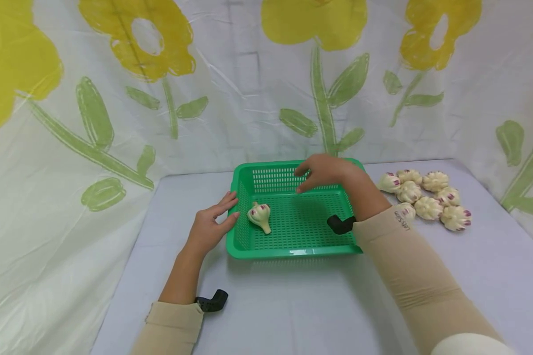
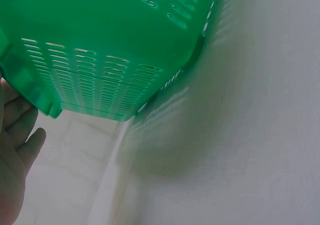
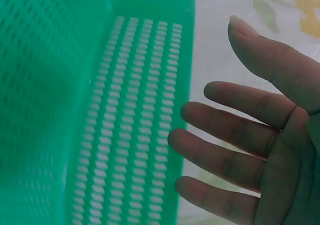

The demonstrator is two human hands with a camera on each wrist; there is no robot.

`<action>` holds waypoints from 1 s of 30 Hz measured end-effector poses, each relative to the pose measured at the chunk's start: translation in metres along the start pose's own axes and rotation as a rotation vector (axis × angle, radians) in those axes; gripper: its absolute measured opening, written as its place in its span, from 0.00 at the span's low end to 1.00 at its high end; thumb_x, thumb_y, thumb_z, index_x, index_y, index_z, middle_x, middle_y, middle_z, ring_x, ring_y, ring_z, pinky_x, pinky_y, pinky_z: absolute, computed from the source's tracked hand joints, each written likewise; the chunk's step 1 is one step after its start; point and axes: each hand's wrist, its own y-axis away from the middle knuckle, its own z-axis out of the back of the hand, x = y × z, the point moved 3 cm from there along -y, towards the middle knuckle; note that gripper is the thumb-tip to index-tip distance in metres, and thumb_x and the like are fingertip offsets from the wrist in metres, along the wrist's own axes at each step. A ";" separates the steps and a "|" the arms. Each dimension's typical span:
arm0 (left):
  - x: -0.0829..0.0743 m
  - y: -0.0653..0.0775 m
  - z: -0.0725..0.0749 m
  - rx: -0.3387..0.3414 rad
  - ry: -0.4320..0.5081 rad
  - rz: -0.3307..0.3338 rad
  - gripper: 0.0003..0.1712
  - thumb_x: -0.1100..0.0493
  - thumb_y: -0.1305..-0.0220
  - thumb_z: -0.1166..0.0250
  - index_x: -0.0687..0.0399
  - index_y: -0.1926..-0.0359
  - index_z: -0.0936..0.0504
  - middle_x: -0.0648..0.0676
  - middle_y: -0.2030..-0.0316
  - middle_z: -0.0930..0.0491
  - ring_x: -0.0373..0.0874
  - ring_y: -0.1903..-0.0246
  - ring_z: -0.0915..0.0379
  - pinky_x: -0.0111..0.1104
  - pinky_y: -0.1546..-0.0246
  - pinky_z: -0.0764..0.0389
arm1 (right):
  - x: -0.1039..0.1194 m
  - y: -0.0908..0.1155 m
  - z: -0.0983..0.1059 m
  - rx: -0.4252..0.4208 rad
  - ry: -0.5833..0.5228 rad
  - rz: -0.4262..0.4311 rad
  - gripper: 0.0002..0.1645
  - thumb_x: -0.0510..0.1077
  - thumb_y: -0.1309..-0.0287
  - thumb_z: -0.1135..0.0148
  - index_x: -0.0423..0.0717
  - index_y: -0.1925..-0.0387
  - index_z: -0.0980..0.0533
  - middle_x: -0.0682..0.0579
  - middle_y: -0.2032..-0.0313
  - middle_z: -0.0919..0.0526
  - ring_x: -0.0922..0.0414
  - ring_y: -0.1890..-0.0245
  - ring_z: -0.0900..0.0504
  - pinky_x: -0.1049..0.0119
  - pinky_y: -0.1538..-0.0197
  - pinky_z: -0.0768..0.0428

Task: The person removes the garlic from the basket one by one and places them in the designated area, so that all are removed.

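Note:
A green plastic basket [image 1: 293,253] with slotted walls stands on the table. One garlic bulb [image 1: 259,215], cream with purple patches, lies inside it near the left wall. My left hand [image 1: 210,224] rests at the basket's left rim with its fingers extended; the left wrist view shows those fingers [image 2: 22,125] beside the rim. Above the back right part of the basket hovers my right hand [image 1: 326,170], holding nothing. Its fingers [image 3: 227,155] are spread and slightly bent in the right wrist view, with the slotted wall behind them.
Several more garlic bulbs [image 1: 428,208] lie in a cluster on the table right of the basket, partly behind the right forearm. A white curtain [image 1: 235,123] printed with yellow flowers hangs behind the table [image 1: 262,305]. Each wrist carries a black camera mount [image 1: 211,301].

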 end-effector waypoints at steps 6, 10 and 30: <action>0.001 0.000 -0.001 0.003 0.011 -0.007 0.24 0.56 0.33 0.35 0.58 0.38 0.22 0.48 0.33 0.29 0.41 0.31 0.37 0.43 0.34 0.30 | 0.009 -0.021 -0.015 0.034 -0.005 0.007 0.39 0.58 0.41 0.33 0.44 0.33 0.30 0.46 0.34 0.27 0.45 0.34 0.29 0.50 0.38 0.25; 0.001 0.000 -0.001 0.000 0.009 -0.005 0.24 0.56 0.33 0.34 0.56 0.38 0.22 0.47 0.34 0.29 0.41 0.31 0.37 0.43 0.34 0.30 | 0.018 -0.031 -0.019 0.041 -0.019 0.008 0.39 0.59 0.41 0.33 0.46 0.33 0.29 0.48 0.34 0.27 0.46 0.32 0.31 0.51 0.37 0.26; 0.003 0.001 0.000 -0.003 0.010 -0.004 0.24 0.56 0.33 0.34 0.54 0.37 0.22 0.46 0.34 0.28 0.41 0.31 0.36 0.42 0.35 0.30 | 0.026 -0.069 -0.053 0.172 -0.145 -0.012 0.34 0.62 0.38 0.37 0.47 0.38 0.24 0.46 0.40 0.21 0.47 0.43 0.20 0.48 0.45 0.18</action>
